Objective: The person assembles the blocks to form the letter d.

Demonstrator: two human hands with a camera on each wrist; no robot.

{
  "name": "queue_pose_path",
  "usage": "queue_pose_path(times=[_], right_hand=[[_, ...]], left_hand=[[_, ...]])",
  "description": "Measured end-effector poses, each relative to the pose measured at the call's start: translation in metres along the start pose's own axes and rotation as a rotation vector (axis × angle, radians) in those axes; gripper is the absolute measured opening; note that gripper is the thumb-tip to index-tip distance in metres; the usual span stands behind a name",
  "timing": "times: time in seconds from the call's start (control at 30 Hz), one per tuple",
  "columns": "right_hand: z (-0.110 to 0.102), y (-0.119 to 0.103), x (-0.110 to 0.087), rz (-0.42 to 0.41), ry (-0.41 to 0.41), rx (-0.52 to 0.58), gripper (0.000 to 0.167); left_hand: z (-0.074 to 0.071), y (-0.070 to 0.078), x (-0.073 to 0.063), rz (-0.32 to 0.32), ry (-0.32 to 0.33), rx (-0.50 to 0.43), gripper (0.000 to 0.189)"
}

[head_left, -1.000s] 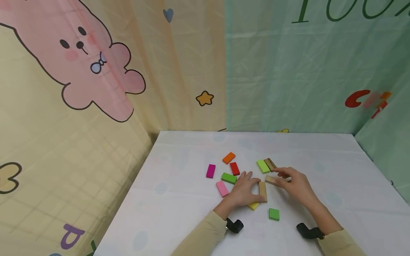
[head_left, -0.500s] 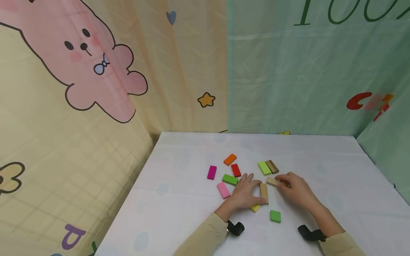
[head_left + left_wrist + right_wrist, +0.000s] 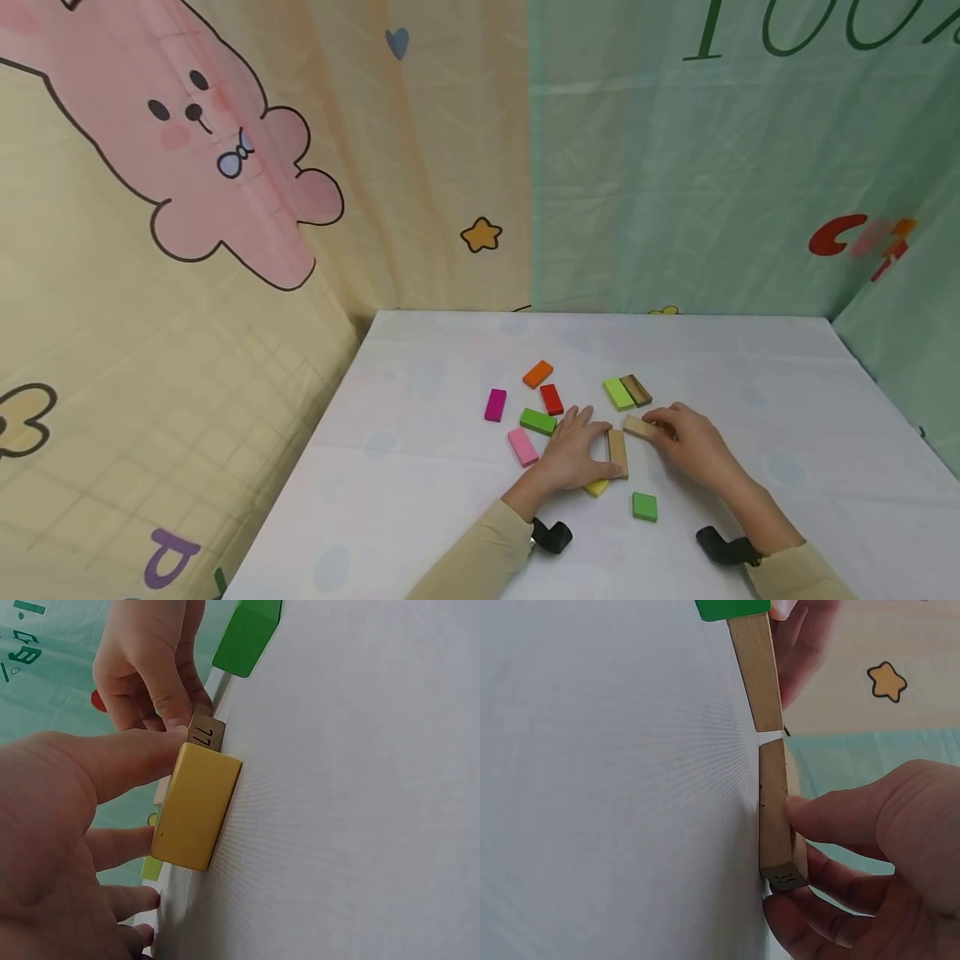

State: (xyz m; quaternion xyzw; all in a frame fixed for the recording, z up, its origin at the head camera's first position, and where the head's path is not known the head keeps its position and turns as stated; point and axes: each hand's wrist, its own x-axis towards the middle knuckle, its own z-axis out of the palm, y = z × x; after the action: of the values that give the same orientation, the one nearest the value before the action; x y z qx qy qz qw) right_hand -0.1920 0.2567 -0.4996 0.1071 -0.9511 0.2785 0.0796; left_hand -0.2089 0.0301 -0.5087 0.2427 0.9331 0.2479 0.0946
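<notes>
In the head view, my left hand [image 3: 573, 454] holds a plain wooden block [image 3: 617, 454] between thumb at the near end and index finger at the far end. A yellow block [image 3: 196, 806] lies under that thumb, close to the wooden one. My right hand [image 3: 693, 442] pinches a second wooden block [image 3: 774, 810], which lies at an angle beyond the first; a narrow gap separates the two in the right wrist view. Behind it, a lime-green block [image 3: 618, 393] and a darker brown block [image 3: 636, 390] lie side by side. All these blocks are on the table.
Left of my left hand lie green [image 3: 538, 421], pink [image 3: 522, 447], magenta [image 3: 495, 405], red [image 3: 551, 399] and orange [image 3: 537, 374] blocks. Another green block [image 3: 644, 507] sits nearer me, between my forearms. The white table [image 3: 420, 500] backs onto printed curtains.
My right index finger has come away from the brown block and down to the wooden block by my thumb. My left hand stays put. The head view has shifted slightly.
</notes>
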Motion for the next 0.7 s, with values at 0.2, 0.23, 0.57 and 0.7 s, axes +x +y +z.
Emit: queue_pose_path(times=[0.2,0.23,0.57,0.7], right_hand=[[0.0018,-0.0005,-0.0010,0.012,0.017,0.001,0.023],[0.0022,-0.0005,-0.0013,0.014,0.017,0.002,0.023],[0.0018,0.0000,0.0003,0.050,-0.020,0.025,0.025],[0.0014,-0.0013,0.0009,0.067,-0.041,0.050,0.025]], left_hand=[[0.0015,-0.0014,-0.0002,0.001,-0.004,-0.007,0.065],[0.0016,-0.0015,-0.0004,0.002,-0.004,-0.009,0.065],[-0.0008,0.0010,-0.0014,-0.010,0.000,-0.007,0.064],[-0.0022,0.0021,-0.0014,-0.009,0.001,-0.006,0.064]])
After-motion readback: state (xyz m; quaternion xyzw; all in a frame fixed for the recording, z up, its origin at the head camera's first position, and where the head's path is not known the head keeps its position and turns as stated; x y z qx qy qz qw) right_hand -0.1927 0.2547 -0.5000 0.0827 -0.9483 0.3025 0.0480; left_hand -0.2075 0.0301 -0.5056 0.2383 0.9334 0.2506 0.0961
